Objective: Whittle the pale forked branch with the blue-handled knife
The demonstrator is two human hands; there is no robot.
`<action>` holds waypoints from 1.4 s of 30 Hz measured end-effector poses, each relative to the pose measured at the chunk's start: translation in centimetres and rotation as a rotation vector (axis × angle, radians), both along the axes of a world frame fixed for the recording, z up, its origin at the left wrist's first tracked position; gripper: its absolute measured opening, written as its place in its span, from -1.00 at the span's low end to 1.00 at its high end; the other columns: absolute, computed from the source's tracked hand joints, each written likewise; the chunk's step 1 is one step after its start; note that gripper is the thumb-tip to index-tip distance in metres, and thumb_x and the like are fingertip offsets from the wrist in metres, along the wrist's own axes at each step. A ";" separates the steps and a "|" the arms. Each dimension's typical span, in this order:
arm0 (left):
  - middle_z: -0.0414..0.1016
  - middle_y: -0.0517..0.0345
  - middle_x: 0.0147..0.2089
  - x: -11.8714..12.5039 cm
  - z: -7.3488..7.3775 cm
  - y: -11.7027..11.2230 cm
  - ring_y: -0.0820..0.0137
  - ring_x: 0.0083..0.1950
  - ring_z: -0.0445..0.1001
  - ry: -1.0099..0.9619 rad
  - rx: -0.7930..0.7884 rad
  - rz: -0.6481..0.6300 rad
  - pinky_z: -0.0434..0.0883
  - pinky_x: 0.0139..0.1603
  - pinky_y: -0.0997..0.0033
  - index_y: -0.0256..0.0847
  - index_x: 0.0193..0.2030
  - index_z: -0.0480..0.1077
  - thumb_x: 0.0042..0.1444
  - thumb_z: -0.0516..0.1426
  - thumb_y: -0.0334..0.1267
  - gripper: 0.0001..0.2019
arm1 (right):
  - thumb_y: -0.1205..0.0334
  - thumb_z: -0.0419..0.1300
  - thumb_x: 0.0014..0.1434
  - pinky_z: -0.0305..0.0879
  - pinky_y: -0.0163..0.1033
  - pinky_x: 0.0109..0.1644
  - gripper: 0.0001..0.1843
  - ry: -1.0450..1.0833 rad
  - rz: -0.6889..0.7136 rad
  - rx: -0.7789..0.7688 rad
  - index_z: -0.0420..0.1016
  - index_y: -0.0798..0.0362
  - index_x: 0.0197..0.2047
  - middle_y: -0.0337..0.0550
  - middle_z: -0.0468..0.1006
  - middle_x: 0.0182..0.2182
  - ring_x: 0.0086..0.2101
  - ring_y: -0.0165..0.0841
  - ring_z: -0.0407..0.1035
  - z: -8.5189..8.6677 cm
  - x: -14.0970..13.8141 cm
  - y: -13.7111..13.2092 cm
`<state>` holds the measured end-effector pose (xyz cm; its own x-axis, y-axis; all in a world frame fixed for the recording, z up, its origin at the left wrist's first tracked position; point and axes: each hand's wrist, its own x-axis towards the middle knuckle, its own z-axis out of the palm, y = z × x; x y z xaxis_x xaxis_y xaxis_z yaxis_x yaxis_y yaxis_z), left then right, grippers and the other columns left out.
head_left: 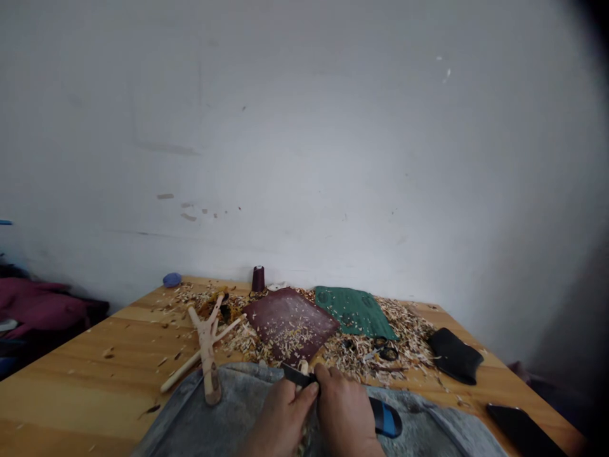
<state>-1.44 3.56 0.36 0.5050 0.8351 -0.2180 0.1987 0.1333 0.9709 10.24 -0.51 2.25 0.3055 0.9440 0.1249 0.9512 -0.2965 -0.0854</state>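
At the near edge of the desk [71,393], above a grey felt cloth [181,416], the right hand [345,416] is closed around the blue-and-black handle of a knife [385,417]. The left hand [280,412] pinches a pale wood piece [302,367] beside the dark blade. A forked wooden branch [207,343] lies across the cloth's rim. Wood shavings [354,358] surround scissors [383,349], a dark red leather pad [290,325] and a green mat [354,311]. A black pouch [454,355] sits near the right edge, a phone [521,431] at the near right corner, and a thread spool [258,279] at the far edge.
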 end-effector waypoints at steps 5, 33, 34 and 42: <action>0.21 0.27 -0.63 0.3 0.2 0.0 0.27 -0.40 0.36 0.084 0.189 0.136 0.17 -0.44 0.43 -0.08 -0.56 0.22 0.05 0.14 -0.07 -0.73 | 0.49 -0.01 0.18 0.27 -0.32 -0.29 -0.65 -0.034 -0.002 0.010 0.43 -0.03 -0.06 -0.07 0.57 -0.28 -0.28 -0.27 0.51 -0.1 0.1 0.0; 0.15 0.48 -0.68 0.1 0.9 -0.8 0.66 -0.79 -0.02 -0.244 -0.203 -0.177 -0.01 -0.80 0.62 -0.12 -0.43 0.14 -0.10 0.16 0.25 -0.52 | 0.36 0.04 0.10 0.06 -0.35 -0.36 -0.75 0.224 0.268 0.133 0.53 -0.07 -0.31 -0.25 0.61 -0.38 -0.36 -0.39 0.46 0.0 2.1 -0.6; 0.13 0.49 -0.70 0.1 1.0 -0.8 0.66 -0.79 -0.04 -0.245 -0.217 -0.193 -0.01 -0.80 0.62 -0.12 -0.44 0.14 -0.12 0.17 0.25 -0.51 | 0.36 0.04 0.09 0.05 -0.35 -0.37 -0.75 0.216 0.281 0.127 0.53 -0.07 -0.30 -0.25 0.61 -0.38 -0.36 -0.39 0.46 0.1 2.1 -0.6; 0.04 0.43 -0.80 0.1 0.7 -0.5 0.61 -0.81 -0.01 -0.136 -0.085 -0.244 -0.01 -0.80 0.58 -0.13 -0.61 0.12 -0.06 0.09 0.26 -0.51 | 0.34 0.05 0.08 0.05 -0.32 -0.36 -0.76 0.153 0.306 0.084 0.52 -0.04 -0.27 -0.19 0.61 -0.36 -0.35 -0.34 0.46 0.0 2.2 -0.5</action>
<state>-1.32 3.05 1.09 0.7178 0.6672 -0.1989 0.1039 0.1798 0.9782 12.41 -1.00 2.25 0.0311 0.9830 0.1810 0.9691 0.0146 -0.2460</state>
